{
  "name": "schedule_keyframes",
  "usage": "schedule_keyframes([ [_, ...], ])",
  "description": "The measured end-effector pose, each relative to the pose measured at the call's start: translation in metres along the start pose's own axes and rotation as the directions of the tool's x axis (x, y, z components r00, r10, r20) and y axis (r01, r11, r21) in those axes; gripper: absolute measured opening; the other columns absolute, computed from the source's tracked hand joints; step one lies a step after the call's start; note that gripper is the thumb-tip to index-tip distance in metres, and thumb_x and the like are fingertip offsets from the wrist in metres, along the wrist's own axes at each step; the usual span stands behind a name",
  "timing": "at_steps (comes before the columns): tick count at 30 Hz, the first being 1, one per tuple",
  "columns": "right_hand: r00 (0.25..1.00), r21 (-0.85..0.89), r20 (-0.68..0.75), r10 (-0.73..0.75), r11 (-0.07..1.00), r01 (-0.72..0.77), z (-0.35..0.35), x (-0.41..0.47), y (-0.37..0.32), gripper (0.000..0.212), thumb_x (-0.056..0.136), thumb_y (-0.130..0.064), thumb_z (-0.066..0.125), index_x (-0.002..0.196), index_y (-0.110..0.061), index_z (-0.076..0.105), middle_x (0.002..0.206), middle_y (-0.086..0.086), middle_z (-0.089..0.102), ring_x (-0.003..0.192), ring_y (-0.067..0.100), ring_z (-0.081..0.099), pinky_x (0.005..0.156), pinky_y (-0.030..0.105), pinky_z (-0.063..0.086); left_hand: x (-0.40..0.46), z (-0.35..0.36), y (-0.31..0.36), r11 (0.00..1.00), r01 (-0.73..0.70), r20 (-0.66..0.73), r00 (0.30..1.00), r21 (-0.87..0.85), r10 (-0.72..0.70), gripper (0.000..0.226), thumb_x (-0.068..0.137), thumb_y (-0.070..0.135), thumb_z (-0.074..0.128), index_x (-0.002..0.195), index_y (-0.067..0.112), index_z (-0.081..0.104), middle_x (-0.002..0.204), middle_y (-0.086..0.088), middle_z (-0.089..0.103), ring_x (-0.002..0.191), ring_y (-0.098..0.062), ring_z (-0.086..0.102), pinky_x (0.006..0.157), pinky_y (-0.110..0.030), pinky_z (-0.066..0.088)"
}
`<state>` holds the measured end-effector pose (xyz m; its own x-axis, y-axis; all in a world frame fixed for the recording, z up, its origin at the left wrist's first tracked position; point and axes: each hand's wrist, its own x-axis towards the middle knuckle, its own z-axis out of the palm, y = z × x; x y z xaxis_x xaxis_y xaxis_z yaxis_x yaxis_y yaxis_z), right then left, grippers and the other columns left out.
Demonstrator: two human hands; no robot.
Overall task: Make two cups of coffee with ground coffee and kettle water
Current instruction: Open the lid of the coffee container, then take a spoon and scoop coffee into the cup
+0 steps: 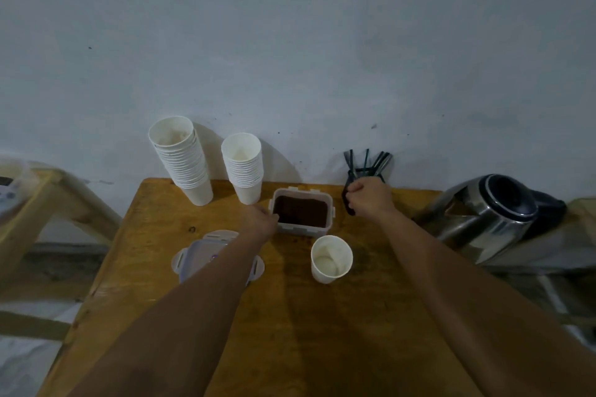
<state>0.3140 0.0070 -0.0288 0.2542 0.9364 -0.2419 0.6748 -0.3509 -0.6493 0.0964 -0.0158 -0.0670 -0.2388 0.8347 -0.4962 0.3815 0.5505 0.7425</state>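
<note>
An open plastic container of ground coffee point(301, 213) stands at the back middle of the wooden table point(322, 332). My left hand point(259, 221) grips its left wall. My right hand point(371, 195) is curled round a black spoon in a bundle of dark utensils point(367, 164) standing by the wall. A single white paper cup point(331, 258) stands empty in front of the container. The container's lid point(200, 251) lies to the left, partly under my left forearm. A steel kettle point(490, 213) sits at the right, off the table.
Two stacks of white paper cups point(180, 158) point(243, 167) stand at the back left against the wall. A wooden frame point(48, 200) is at the far left. The near half of the table holds only my forearms.
</note>
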Motion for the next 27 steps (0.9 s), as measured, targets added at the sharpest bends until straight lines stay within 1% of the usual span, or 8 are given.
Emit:
schedule_keyframes([
  [2,0.996,-0.007,-0.086,0.002,1.000,-0.002,-0.011,0.010,0.008,0.010,0.092,-0.010,0.063,0.094,-0.011,0.073,0.096,0.010,0.072,0.094,0.025,0.069,0.088,0.034,0.056,0.003,0.007,0.000,1.000,0.026,-0.023,0.999,-0.010,-0.026,0.005,0.091,0.015,0.063,0.092,0.011,0.063,0.093,-0.008,0.063,0.095,-0.026,0.064,0.090,-0.039,0.053],
  [4,0.988,-0.013,-0.152,0.009,1.000,-0.011,-0.019,0.019,0.011,0.012,0.093,-0.013,0.063,0.099,-0.009,0.073,0.104,0.011,0.072,0.099,0.026,0.067,0.081,0.023,0.047,0.004,0.010,-0.001,0.998,0.058,-0.055,0.997,-0.017,-0.059,0.009,0.090,0.015,0.064,0.098,0.010,0.065,0.093,-0.008,0.063,0.096,-0.026,0.064,0.091,-0.040,0.053],
  [6,0.983,-0.024,-0.182,0.012,1.000,-0.017,-0.024,0.028,0.012,0.015,0.094,-0.013,0.061,0.103,-0.009,0.073,0.109,0.011,0.071,0.101,0.025,0.066,0.074,0.021,0.042,0.006,0.012,-0.004,0.995,0.095,-0.072,0.993,-0.044,-0.098,0.009,0.089,0.014,0.066,0.097,0.011,0.064,0.093,-0.007,0.063,0.095,-0.026,0.064,0.092,-0.043,0.054],
  [11,0.995,-0.065,-0.079,-0.066,0.996,0.061,-0.025,0.052,0.008,0.022,0.096,-0.010,0.057,0.112,-0.009,0.071,0.114,0.010,0.070,0.100,0.026,0.066,0.081,0.023,0.050,0.004,0.019,-0.002,0.974,0.199,-0.064,0.976,-0.111,-0.207,0.016,0.083,0.009,0.071,0.076,0.015,0.059,0.081,-0.009,0.066,0.080,-0.025,0.070,0.082,-0.043,0.059],
  [14,0.994,-0.120,0.055,-0.092,0.988,0.098,-0.020,0.065,0.005,0.027,0.094,-0.007,0.055,0.117,-0.010,0.069,0.108,0.014,0.071,0.091,0.028,0.070,0.080,0.039,0.061,0.001,0.022,-0.004,0.971,0.205,-0.077,0.974,-0.123,-0.215,0.016,0.083,0.008,0.071,0.075,0.016,0.059,0.082,-0.010,0.067,0.079,-0.025,0.070,0.080,-0.044,0.059],
  [16,0.988,-0.180,0.117,-0.104,0.976,0.124,-0.019,0.070,0.002,0.027,0.093,-0.007,0.055,0.116,-0.009,0.069,0.103,0.016,0.071,0.088,0.029,0.070,0.076,0.042,0.062,0.000,0.024,-0.007,0.971,0.200,-0.087,0.973,-0.127,-0.212,0.015,0.084,0.011,0.070,0.077,0.018,0.060,0.085,-0.010,0.068,0.080,-0.024,0.070,0.081,-0.044,0.059],
  [21,0.987,-0.070,0.054,-0.152,0.985,0.155,-0.021,0.081,0.005,0.023,0.086,-0.003,0.057,0.098,-0.008,0.075,0.087,0.014,0.073,0.080,0.030,0.071,0.075,0.044,0.062,-0.001,0.025,-0.010,0.981,0.167,-0.111,0.978,-0.097,-0.177,0.010,0.085,0.021,0.071,0.082,0.023,0.061,0.089,-0.005,0.067,0.087,-0.022,0.067,0.084,-0.042,0.058],
  [27,0.983,-0.075,0.083,-0.164,0.983,0.170,-0.024,0.083,0.013,0.011,0.090,-0.009,0.065,0.092,-0.011,0.075,0.091,0.011,0.073,0.081,0.025,0.071,0.079,0.038,0.061,-0.001,0.025,-0.014,0.982,0.167,-0.119,0.977,-0.089,-0.177,0.007,0.087,0.026,0.069,0.089,0.022,0.063,0.095,-0.007,0.068,0.093,-0.023,0.066,0.086,-0.042,0.056],
])
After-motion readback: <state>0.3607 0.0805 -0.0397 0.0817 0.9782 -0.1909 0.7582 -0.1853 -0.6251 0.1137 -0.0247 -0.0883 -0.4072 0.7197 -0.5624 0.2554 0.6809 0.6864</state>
